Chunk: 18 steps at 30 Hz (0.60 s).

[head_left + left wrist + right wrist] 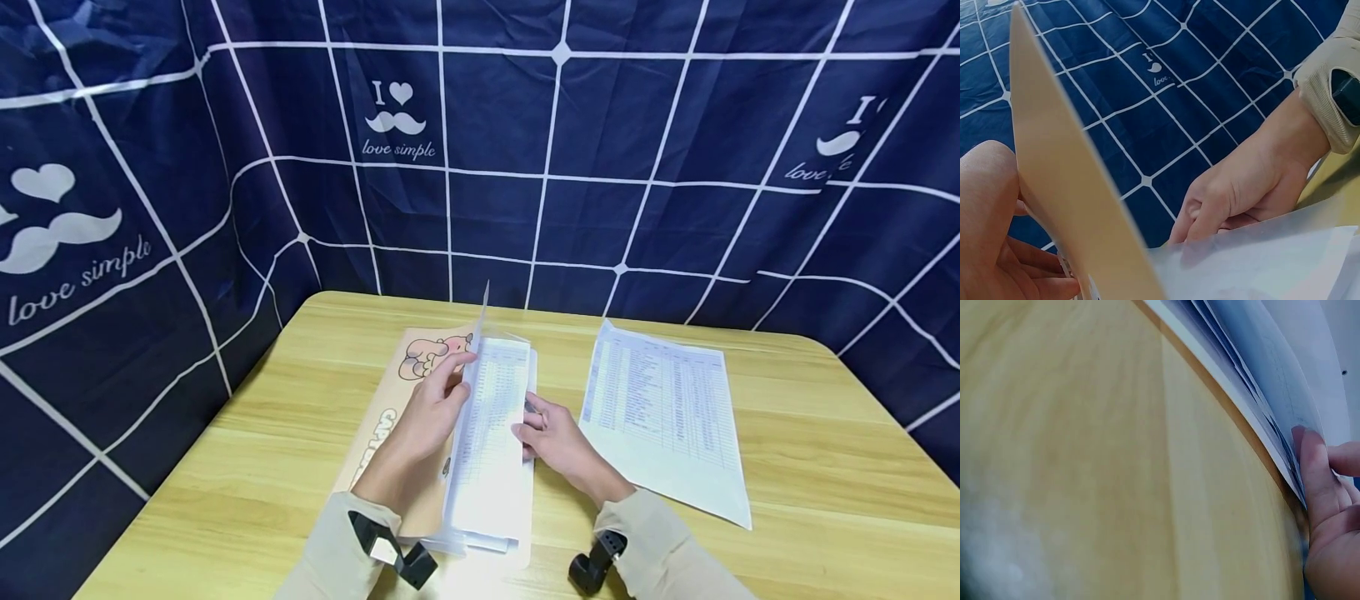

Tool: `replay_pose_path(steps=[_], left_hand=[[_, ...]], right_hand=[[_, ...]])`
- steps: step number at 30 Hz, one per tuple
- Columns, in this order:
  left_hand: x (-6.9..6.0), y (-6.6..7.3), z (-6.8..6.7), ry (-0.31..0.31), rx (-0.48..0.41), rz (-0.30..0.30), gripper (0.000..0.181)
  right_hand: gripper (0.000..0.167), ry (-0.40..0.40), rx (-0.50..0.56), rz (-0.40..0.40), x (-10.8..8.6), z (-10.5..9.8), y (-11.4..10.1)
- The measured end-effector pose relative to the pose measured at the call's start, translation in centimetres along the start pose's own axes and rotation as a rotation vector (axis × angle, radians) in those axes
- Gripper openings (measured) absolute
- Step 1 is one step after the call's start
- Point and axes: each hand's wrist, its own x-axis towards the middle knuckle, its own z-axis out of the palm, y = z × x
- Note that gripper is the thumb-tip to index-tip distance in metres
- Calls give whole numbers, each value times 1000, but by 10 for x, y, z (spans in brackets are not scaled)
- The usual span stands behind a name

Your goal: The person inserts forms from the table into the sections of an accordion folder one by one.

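A tan folder [360,467] with a cartoon animal print lies open on the table. Its raised leaf [482,321] stands nearly upright, and my left hand [429,412] holds it between thumb and fingers. In the left wrist view a tan panel [1079,162] rises beside that hand. To its right, a printed sheet [491,417] lies in a clear sleeve [1272,231]. At the sleeve's right edge, my right hand [555,437] pinches it; the thumb and fingers also show in the right wrist view, beside a stack of layered edges [1254,394].
Another printed sheet [667,417] lies on the wooden table [810,467], right of the folder. A dark blue cloth [495,217] with white lines hangs behind the table and along its left side. Both wrists wear black devices.
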Motion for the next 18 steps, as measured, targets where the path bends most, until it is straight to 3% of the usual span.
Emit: replay_pose_path(steps=[18], left_hand=[[0, 1, 1, -11, 9, 6, 43]], right_hand=[[70, -35, -2, -8, 3, 10, -7]])
